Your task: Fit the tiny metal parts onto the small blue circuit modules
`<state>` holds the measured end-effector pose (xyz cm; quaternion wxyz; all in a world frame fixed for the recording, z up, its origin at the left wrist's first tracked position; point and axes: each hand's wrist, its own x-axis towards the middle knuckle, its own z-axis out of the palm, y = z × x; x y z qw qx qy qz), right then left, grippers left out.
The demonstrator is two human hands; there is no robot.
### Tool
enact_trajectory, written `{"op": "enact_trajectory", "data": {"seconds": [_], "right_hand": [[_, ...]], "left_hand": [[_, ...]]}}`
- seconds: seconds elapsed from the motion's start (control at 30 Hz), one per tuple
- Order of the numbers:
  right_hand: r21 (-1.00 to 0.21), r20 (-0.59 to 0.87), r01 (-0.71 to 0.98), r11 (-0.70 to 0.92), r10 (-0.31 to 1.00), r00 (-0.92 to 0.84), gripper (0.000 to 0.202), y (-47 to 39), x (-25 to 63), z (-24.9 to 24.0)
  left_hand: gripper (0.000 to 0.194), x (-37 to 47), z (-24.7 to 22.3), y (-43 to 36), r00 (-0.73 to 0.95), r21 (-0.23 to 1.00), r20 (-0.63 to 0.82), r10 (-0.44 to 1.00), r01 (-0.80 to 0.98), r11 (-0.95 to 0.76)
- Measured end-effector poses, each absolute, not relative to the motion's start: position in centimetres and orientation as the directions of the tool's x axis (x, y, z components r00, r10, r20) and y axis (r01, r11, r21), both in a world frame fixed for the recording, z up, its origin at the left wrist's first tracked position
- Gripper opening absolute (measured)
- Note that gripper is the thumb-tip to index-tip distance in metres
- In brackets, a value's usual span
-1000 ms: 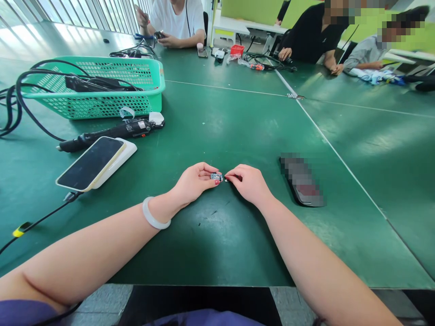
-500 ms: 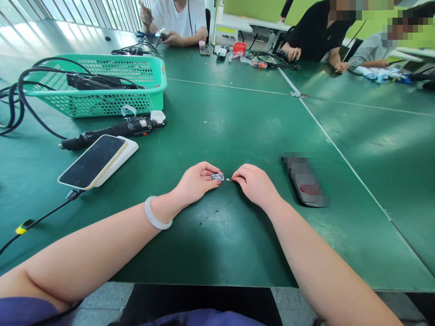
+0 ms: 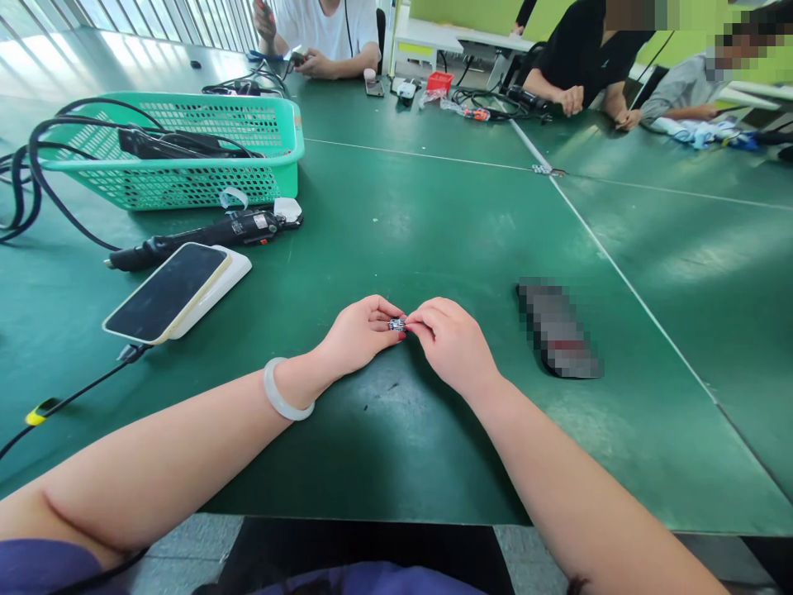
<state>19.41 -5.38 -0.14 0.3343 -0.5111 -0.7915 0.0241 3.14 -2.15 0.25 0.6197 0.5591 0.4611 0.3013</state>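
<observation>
Between the thumb and fingers of my left hand [image 3: 354, 337] is a small silvery part with dark gaps [image 3: 396, 325], held just above the green table [image 3: 372, 446]. My right hand [image 3: 457, 340] is pinched shut at that part's right end, its fingertips touching it or very close. The thin, short metal piece that showed in this pinch a moment earlier is now hidden by the fingers. Whether the metal piece sits inside the silvery part, I cannot tell.
A phone [image 3: 167, 293] lies on a white block at left, with a cable. Behind it are a black electric screwdriver [image 3: 211, 235] and a green basket [image 3: 186, 178] holding black devices. A dark, blurred-out phone-like object [image 3: 557, 330] lies right. Several people sit across the table.
My right hand has moved left, bringing its thin metal piece up to the silvery part. The left hand keeps its grip, and the part looks slightly turned.
</observation>
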Motion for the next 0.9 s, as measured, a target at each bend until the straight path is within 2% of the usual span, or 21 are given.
{"op": "enact_trajectory", "data": {"seconds": [0.3,0.67,0.9], "right_hand": [[-0.345,0.513,0.802,0.488,0.813,-0.275,0.014,-5.37,19.57,-0.31],[-0.404,0.493,0.789,0.464,0.836,-0.240,0.016,-5.61,19.72,-0.03],[-0.397,0.457,0.798,0.454,0.852,-0.258,0.017,-5.66,19.58,0.07]], "left_hand": [[0.021,3.17,0.15,-2.15,0.397,0.973,-0.229,0.889,0.123,0.196],[0.022,3.16,0.24,-2.16,0.398,0.970,-0.242,0.885,0.119,0.212],[0.021,3.14,0.16,-2.06,0.418,0.975,-0.222,0.881,0.087,0.204]]}}
